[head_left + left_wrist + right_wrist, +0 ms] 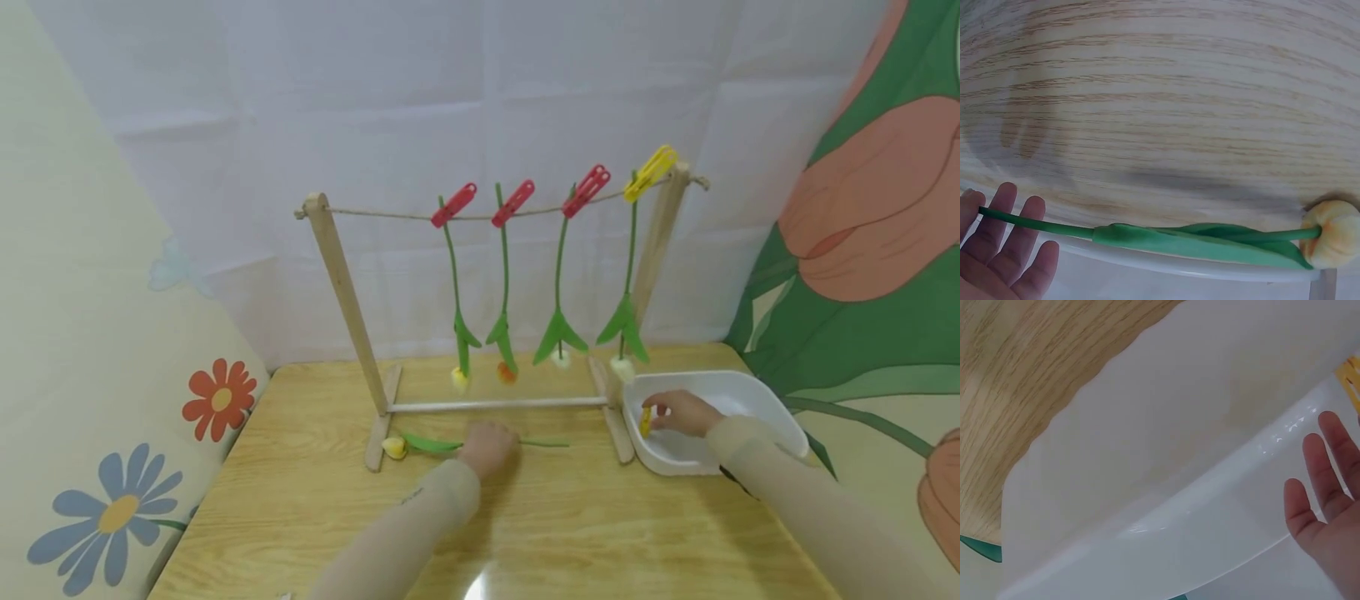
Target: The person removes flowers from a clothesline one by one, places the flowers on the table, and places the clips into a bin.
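Observation:
A yellow artificial tulip (pixel 1197 244) lies low over the wooden table, its bloom toward the left in the head view. My left hand (pixel 487 448) pinches its green stem; in the left wrist view thumb and forefinger meet at the stem while the other fingers spread. Over the white basin (pixel 727 385), my right hand (pixel 682 412) pinches a yellow clothespin (pixel 645 422) between thumb and fingers. Only part of that clothespin shows at the right wrist view's edge.
A wooden rack holds a rope (pixel 390 214) above the table. Several tulips hang bloom-down from it, clipped by red clothespins (pixel 514 203) and a yellow peg (pixel 650 174). A white crossbar (pixel 495 405) joins the wooden feet in front of my left hand.

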### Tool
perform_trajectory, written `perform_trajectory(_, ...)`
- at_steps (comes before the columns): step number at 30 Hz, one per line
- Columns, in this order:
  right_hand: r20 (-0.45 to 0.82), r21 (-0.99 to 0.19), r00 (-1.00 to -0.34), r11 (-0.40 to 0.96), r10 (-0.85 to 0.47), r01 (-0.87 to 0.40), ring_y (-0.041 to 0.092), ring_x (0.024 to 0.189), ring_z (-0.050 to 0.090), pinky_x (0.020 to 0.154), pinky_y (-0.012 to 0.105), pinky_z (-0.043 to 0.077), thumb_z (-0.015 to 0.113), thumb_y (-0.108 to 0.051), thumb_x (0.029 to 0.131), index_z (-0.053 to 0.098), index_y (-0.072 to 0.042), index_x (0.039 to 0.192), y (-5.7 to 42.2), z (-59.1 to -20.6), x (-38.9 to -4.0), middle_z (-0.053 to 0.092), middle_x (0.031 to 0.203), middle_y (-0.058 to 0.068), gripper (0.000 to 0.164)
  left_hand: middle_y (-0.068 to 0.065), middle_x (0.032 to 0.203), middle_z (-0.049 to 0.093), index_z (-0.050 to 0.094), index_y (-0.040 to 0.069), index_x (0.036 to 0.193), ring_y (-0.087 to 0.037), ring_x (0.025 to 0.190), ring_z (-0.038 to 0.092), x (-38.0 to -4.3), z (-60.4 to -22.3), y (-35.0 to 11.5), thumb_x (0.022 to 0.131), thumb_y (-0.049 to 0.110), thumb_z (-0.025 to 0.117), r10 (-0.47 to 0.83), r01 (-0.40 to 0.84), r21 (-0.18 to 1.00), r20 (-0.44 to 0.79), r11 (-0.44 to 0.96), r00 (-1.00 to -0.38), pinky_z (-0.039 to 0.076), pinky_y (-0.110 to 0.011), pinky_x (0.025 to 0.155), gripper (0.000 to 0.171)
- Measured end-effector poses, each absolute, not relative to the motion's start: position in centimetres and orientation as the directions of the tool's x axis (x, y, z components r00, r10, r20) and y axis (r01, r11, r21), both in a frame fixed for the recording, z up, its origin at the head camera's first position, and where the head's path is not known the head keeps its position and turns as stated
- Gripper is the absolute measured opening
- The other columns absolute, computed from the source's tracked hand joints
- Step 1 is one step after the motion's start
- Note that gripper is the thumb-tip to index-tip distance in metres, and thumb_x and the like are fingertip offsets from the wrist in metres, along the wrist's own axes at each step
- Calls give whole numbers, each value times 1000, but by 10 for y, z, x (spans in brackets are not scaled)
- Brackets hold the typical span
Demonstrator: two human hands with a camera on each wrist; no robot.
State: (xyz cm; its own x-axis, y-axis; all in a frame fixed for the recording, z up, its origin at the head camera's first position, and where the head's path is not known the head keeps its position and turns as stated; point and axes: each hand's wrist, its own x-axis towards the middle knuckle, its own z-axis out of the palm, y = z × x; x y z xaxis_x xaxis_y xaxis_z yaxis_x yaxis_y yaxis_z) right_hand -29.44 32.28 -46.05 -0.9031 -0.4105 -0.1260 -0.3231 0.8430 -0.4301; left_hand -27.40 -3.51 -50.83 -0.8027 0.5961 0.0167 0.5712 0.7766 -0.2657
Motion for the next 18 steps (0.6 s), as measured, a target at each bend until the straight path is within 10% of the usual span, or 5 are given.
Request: perform_trajectory(18,-306,-248,-910,946,-280,-208,46,106,62,94,59,49,75,-7,82,68,2,109,323,-469,-289,69,110,24,29,3,96,72,69,19,95,-15,88,66,-277,-517,-29,91,16,64,561,539,-281,-3,794,-828,53,-27,71,7)
